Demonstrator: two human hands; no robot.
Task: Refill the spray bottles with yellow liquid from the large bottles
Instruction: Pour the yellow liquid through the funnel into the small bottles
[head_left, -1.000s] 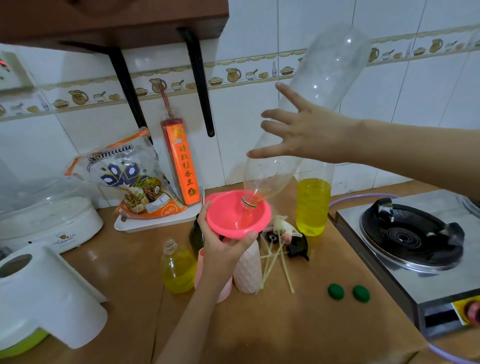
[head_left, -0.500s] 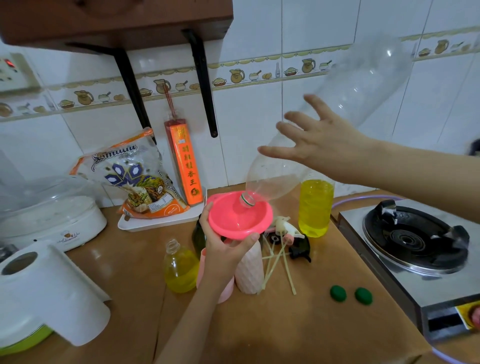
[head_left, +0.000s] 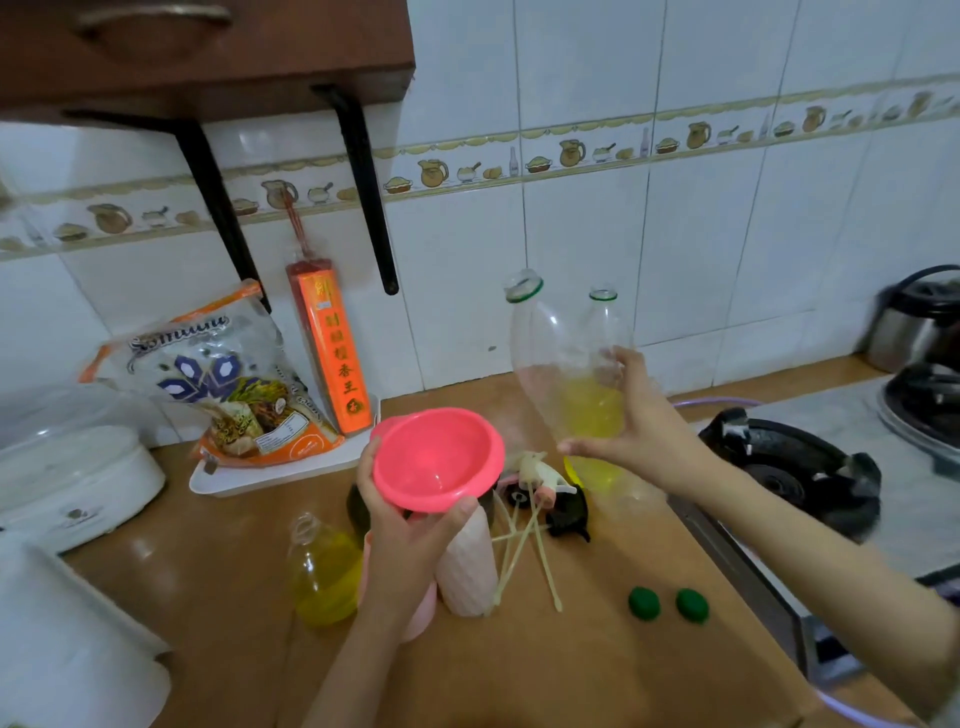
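Observation:
My left hand (head_left: 405, 535) grips the pink funnel (head_left: 439, 460) from below, above a pink spray bottle (head_left: 423, 616) that it mostly hides. In my right hand (head_left: 636, 426) is an empty large clear bottle (head_left: 537, 348), held nearly upright with its open neck up, right of the funnel. Behind it stands a second large bottle (head_left: 597, 410), partly filled with yellow liquid. A small clear bottle (head_left: 322, 571) holding yellow liquid stands left of my left wrist. A white ribbed bottle (head_left: 465, 564) is beside the pink one.
Loose spray heads with long tubes (head_left: 540, 483) lie behind the bottles. Two green caps (head_left: 644, 603) rest on the wooden counter (head_left: 571, 665). A gas stove (head_left: 789, 467) and kettle (head_left: 919, 322) are at right; a snack bag (head_left: 223, 384), orange box (head_left: 332, 353), white cooker (head_left: 67, 478) at left.
The empty large bottle was upside down with its neck in the funnel; my right hand has lifted it out and turned it neck up, to the right of the funnel.

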